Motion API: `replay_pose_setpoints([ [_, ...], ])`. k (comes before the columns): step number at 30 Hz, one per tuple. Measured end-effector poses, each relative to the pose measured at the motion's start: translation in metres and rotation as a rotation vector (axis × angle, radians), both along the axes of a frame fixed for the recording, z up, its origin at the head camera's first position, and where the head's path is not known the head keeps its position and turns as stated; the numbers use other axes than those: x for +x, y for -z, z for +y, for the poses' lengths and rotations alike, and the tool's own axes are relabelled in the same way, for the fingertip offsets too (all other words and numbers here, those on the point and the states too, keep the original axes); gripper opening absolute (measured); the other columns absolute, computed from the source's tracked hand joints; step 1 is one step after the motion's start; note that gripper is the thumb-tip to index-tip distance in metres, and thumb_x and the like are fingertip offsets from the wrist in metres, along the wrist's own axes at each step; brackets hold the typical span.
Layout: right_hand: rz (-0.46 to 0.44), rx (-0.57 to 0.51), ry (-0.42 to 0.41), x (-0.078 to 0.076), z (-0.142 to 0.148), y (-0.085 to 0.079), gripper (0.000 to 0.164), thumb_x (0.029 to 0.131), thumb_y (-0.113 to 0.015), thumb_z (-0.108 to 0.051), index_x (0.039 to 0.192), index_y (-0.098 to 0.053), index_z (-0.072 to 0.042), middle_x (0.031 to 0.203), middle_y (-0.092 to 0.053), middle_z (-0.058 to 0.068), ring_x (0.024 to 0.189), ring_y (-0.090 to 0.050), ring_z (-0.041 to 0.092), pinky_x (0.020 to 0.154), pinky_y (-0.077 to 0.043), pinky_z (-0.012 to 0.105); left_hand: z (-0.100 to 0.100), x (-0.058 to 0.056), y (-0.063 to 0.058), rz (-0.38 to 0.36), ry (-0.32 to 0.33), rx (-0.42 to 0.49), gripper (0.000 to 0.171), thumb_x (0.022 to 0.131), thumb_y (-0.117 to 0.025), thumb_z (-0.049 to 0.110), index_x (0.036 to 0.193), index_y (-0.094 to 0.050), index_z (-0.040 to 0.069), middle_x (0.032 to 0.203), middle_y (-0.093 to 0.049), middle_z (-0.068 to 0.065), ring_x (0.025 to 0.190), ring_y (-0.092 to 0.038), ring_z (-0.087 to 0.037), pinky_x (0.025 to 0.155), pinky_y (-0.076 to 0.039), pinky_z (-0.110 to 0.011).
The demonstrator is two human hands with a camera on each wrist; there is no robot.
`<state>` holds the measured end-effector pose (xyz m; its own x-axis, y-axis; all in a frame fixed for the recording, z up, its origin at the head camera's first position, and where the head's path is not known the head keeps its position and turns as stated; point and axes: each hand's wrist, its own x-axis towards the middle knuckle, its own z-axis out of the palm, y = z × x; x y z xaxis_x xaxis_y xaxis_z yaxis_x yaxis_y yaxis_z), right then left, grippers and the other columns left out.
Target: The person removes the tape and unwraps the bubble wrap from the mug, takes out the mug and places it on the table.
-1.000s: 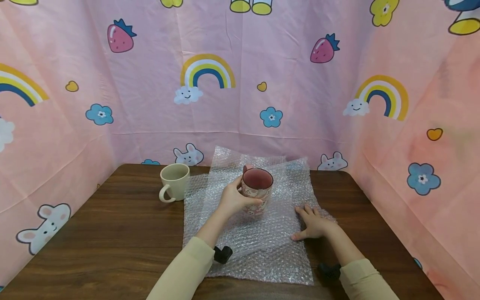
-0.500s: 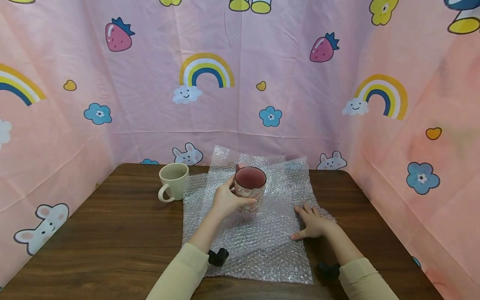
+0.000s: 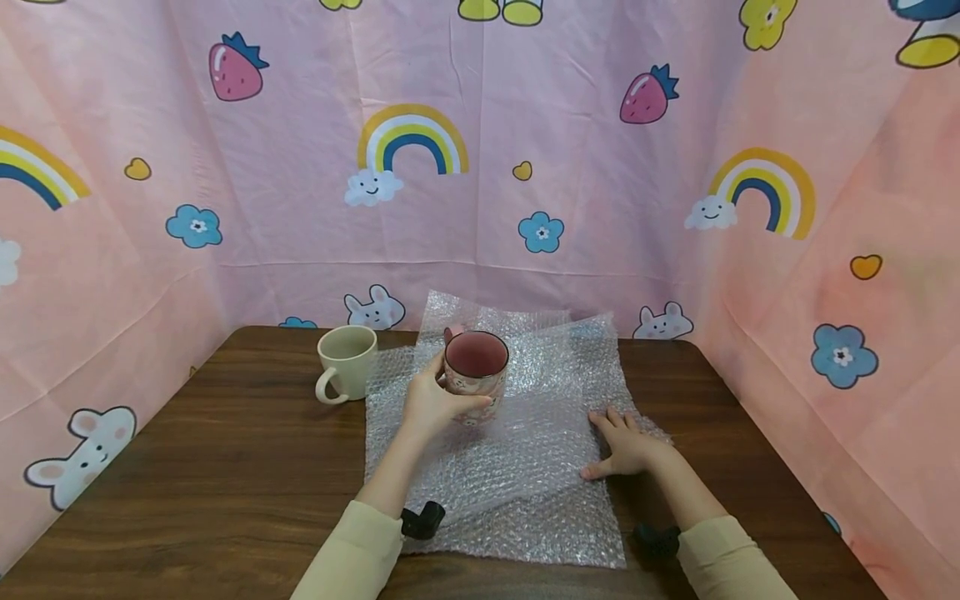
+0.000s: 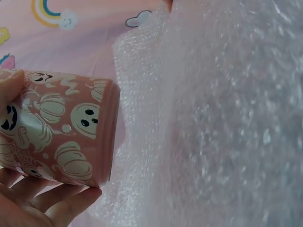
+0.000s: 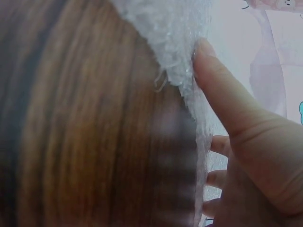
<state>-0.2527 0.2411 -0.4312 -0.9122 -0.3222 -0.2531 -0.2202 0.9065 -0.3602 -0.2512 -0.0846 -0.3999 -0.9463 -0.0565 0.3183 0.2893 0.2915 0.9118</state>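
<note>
My left hand point(image 3: 431, 404) grips a pink mug point(image 3: 477, 367) round its side, thumb on one side and fingers on the other. White ghosts and pumpkins cover the mug point(image 4: 57, 127), seen in the left wrist view. It is held above the bubble wrap point(image 3: 525, 450), its base apart from the sheet and its mouth up. With fingers spread, my right hand point(image 3: 630, 446) rests on the wrap's right edge. Its thumb lies along the wrap point(image 5: 177, 61) in the right wrist view.
A cream mug point(image 3: 349, 364) stands at the back left, beside the wrap's left edge, handle toward the front left. Sheets of wrap overlap across the middle of the brown wooden table point(image 3: 225, 467). A patterned pink cloth point(image 3: 300, 125) hangs behind and at both sides.
My left hand has carried the pink mug to the left over the bubble wrap, toward the cream mug. The right hand stays in place on the wrap.
</note>
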Motion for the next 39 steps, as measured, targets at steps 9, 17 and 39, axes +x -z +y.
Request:
replay_pose_setpoints([
  [9, 0.006, -0.001, 0.001, 0.000, 0.000, 0.000, 0.108, 0.072, -0.077, -0.056, 0.151, -0.023, -0.004, 0.153, -0.007, 0.032, 0.134, -0.005, 0.057, 0.088, -0.018, 0.081, -0.018, 0.007, -0.008, 0.010, -0.049, -0.021, 0.093, 0.058, -0.094, 0.026, 0.140, -0.049, 0.018, 0.128, -0.058, -0.004, 0.113, -0.057, -0.027, 0.080, -0.053, -0.043],
  [17, 0.002, 0.000, -0.002, 0.000, -0.001, 0.000, 0.109, 0.072, -0.076, -0.057, 0.151, -0.023, -0.004, 0.153, -0.006, 0.031, 0.134, -0.005, 0.057, 0.089, -0.019, 0.080, -0.037, 0.010, -0.017, 0.029, -0.098, -0.039, 0.093, 0.059, -0.094, 0.027, 0.140, -0.048, 0.019, 0.131, -0.056, -0.004, 0.114, -0.056, -0.027, 0.081, -0.052, -0.044],
  [39, 0.010, 0.011, -0.011, -0.001, 0.002, 0.003, 0.109, 0.072, -0.075, -0.060, 0.151, -0.023, -0.004, 0.153, -0.006, 0.032, 0.135, -0.004, 0.057, 0.091, -0.018, 0.078, -0.081, 0.028, -0.042, 0.030, -0.229, -0.034, 0.093, 0.061, -0.092, 0.036, 0.140, -0.047, 0.017, 0.131, -0.056, -0.006, 0.119, -0.053, -0.026, 0.084, -0.051, -0.043],
])
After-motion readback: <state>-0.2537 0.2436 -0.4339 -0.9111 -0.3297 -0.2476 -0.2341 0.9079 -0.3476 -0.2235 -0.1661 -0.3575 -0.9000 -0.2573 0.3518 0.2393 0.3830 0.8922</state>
